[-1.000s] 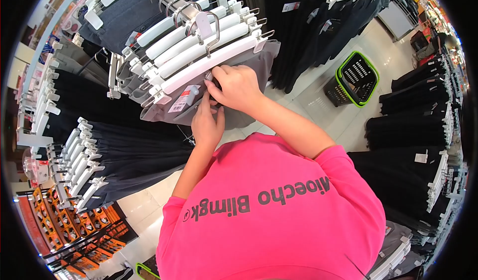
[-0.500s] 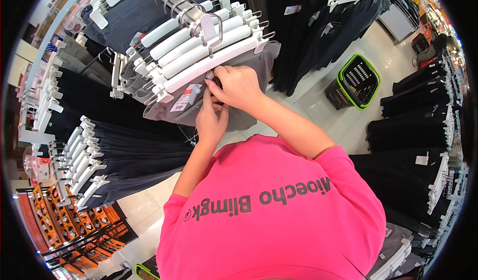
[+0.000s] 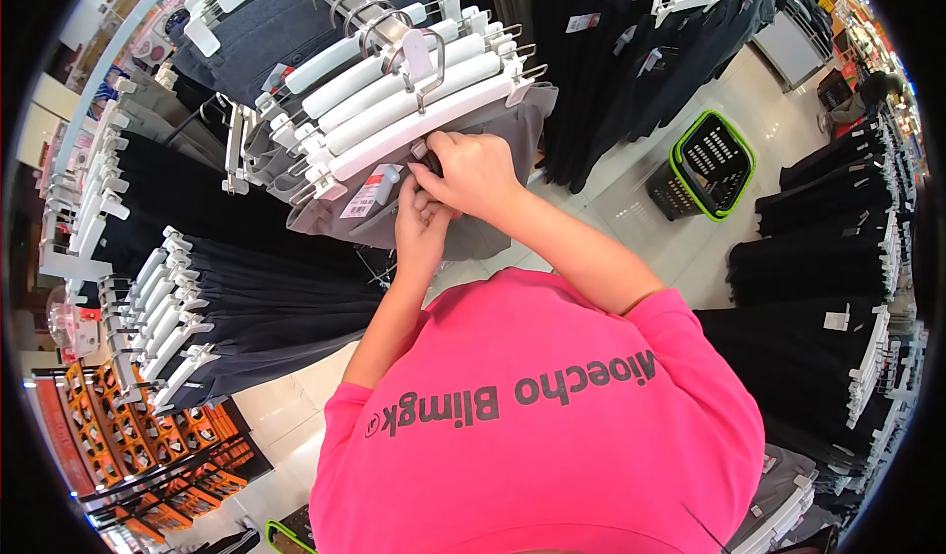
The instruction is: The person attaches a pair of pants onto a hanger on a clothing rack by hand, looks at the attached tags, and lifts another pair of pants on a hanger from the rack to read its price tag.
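Observation:
Grey trousers [image 3: 394, 227] hang at the front of the rack, held at the waistband by a white clip hanger [image 3: 424, 125]. My right hand [image 3: 478, 172] is closed, thumb and finger pinching the front of the trousers just below the hanger, beside a small fastening [image 3: 420, 148] at the waistband. Under it, my left hand [image 3: 422, 229] has its fingers curled against the same cloth, near the fly. The hands almost touch, and the exact spot they grip is partly hidden. Left of them a red and white price tag [image 3: 371, 192] hangs on the trousers with a pale security tag [image 3: 389, 175].
Several more white hangers [image 3: 384, 86] crowd behind on a metal rail [image 3: 360, 7]. Dark trousers [image 3: 271, 293] hang at left, and others [image 3: 808, 357] at right. On the floor at right stands a black shopping basket [image 3: 680, 191] with a green rim. An orange display [image 3: 148, 436] is lower left.
Both hands stay at the waistband of the trousers. The left fingers have curled in slightly and shifted a little right. The view has moved very slightly.

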Action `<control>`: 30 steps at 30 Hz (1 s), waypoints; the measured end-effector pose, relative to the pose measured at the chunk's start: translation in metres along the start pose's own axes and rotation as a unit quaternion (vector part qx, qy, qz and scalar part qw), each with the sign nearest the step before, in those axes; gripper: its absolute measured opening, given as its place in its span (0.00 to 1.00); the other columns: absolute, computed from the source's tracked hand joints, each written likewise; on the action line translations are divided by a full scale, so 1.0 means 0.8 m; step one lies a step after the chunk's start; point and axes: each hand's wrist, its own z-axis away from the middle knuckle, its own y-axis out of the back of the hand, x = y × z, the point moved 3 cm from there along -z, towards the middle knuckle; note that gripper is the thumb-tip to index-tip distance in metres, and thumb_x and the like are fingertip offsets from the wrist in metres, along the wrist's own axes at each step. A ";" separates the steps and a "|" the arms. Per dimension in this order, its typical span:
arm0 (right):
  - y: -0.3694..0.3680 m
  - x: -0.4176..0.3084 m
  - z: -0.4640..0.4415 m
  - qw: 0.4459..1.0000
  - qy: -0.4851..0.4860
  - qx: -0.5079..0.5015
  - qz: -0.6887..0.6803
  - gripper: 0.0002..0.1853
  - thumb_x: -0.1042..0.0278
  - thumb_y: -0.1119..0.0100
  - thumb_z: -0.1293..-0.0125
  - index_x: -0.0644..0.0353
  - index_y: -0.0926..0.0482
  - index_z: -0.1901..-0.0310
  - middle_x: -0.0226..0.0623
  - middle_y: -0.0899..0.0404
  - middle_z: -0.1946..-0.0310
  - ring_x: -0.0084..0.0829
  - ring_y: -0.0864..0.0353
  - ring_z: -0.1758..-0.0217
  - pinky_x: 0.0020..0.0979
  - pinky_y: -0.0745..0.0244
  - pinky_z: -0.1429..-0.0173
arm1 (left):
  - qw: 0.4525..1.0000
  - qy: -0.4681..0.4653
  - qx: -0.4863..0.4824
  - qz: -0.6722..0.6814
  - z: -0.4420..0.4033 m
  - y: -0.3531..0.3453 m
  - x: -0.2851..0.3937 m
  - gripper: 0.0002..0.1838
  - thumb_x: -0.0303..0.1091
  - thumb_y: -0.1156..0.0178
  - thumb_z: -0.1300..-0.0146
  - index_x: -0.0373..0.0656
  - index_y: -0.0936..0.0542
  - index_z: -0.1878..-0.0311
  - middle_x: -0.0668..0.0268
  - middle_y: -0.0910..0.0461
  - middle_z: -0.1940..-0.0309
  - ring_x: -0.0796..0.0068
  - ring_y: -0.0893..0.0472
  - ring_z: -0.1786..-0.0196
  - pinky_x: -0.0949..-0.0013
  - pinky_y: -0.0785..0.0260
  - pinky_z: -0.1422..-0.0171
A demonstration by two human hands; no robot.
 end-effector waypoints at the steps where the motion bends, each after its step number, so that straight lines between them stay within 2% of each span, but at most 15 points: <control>1: 0.001 0.000 0.001 1.000 0.000 0.000 0.000 0.14 0.59 0.36 0.53 0.61 0.27 0.77 0.36 0.25 0.83 0.35 0.23 0.80 0.32 0.29 0.76 | 1.000 0.000 0.000 0.000 -0.001 -0.001 0.001 0.29 0.18 0.49 0.41 0.34 0.47 0.37 0.56 0.26 0.53 0.73 0.24 0.53 0.74 0.32 0.51; 3: 0.002 0.000 0.002 1.000 -0.005 -0.010 -0.006 0.14 0.59 0.36 0.53 0.61 0.27 0.76 0.36 0.25 0.82 0.35 0.22 0.79 0.32 0.29 0.76 | 0.997 0.014 0.021 0.072 -0.003 -0.002 0.001 0.29 0.18 0.51 0.42 0.29 0.48 0.38 0.57 0.25 0.60 0.74 0.23 0.60 0.74 0.31 0.54; 13: 0.002 0.000 0.001 1.000 -0.012 -0.005 -0.003 0.14 0.59 0.38 0.50 0.61 0.27 0.78 0.37 0.25 0.83 0.37 0.24 0.81 0.33 0.29 0.76 | 0.996 0.034 0.002 0.082 -0.009 -0.001 0.001 0.17 0.21 0.53 0.38 0.32 0.37 0.45 0.60 0.25 0.60 0.76 0.24 0.57 0.75 0.31 0.53; 16: 0.001 0.001 0.002 1.000 -0.002 -0.001 -0.008 0.14 0.59 0.39 0.49 0.61 0.28 0.78 0.37 0.26 0.83 0.38 0.24 0.81 0.34 0.30 0.77 | 0.990 0.081 0.034 0.106 -0.008 0.001 0.004 0.12 0.27 0.54 0.35 0.35 0.32 0.50 0.64 0.24 0.63 0.80 0.25 0.61 0.77 0.33 0.57; 18: 0.001 0.002 0.004 1.000 0.004 0.004 -0.030 0.14 0.59 0.39 0.49 0.61 0.28 0.79 0.37 0.26 0.84 0.38 0.24 0.82 0.34 0.31 0.77 | 0.958 0.124 0.035 0.255 -0.012 0.007 -0.005 0.12 0.34 0.53 0.33 0.37 0.27 0.53 0.70 0.24 0.67 0.84 0.30 0.71 0.80 0.38 0.64; 19: 0.001 0.003 0.005 1.000 0.005 0.004 -0.030 0.14 0.59 0.39 0.49 0.61 0.28 0.79 0.37 0.26 0.84 0.38 0.24 0.82 0.34 0.31 0.77 | 0.958 0.124 0.036 0.255 -0.014 0.007 -0.004 0.12 0.34 0.53 0.33 0.37 0.27 0.53 0.70 0.24 0.67 0.84 0.30 0.71 0.80 0.38 0.64; 21: 0.001 0.004 0.008 0.998 -0.001 0.008 -0.064 0.14 0.60 0.38 0.49 0.61 0.28 0.78 0.36 0.26 0.84 0.37 0.25 0.82 0.33 0.31 0.78 | 0.915 0.167 0.049 0.363 -0.017 0.006 -0.005 0.14 0.37 0.53 0.33 0.39 0.26 0.53 0.74 0.25 0.70 0.87 0.34 0.75 0.81 0.43 0.68; 25: 0.000 0.005 0.013 0.996 -0.004 0.013 -0.089 0.13 0.61 0.37 0.48 0.61 0.27 0.77 0.36 0.26 0.83 0.37 0.24 0.82 0.32 0.31 0.78 | 0.898 0.202 0.066 0.385 -0.020 0.006 -0.010 0.11 0.40 0.52 0.32 0.43 0.25 0.57 0.78 0.30 0.76 0.88 0.39 0.79 0.81 0.44 0.70; 28: -0.002 0.005 0.016 0.995 -0.001 0.025 -0.094 0.13 0.62 0.37 0.49 0.61 0.27 0.77 0.36 0.26 0.83 0.37 0.24 0.82 0.32 0.31 0.78 | 0.885 0.209 0.034 0.414 -0.022 0.001 -0.005 0.11 0.40 0.52 0.33 0.43 0.25 0.60 0.80 0.33 0.79 0.90 0.40 0.81 0.83 0.46 0.72; 30: -0.001 0.005 0.016 0.995 0.004 0.033 -0.098 0.12 0.62 0.37 0.48 0.61 0.27 0.77 0.36 0.26 0.83 0.37 0.24 0.81 0.32 0.31 0.77 | 0.875 0.223 0.044 0.428 -0.024 -0.002 -0.003 0.11 0.40 0.52 0.32 0.44 0.25 0.61 0.82 0.34 0.81 0.92 0.42 0.85 0.84 0.47 0.77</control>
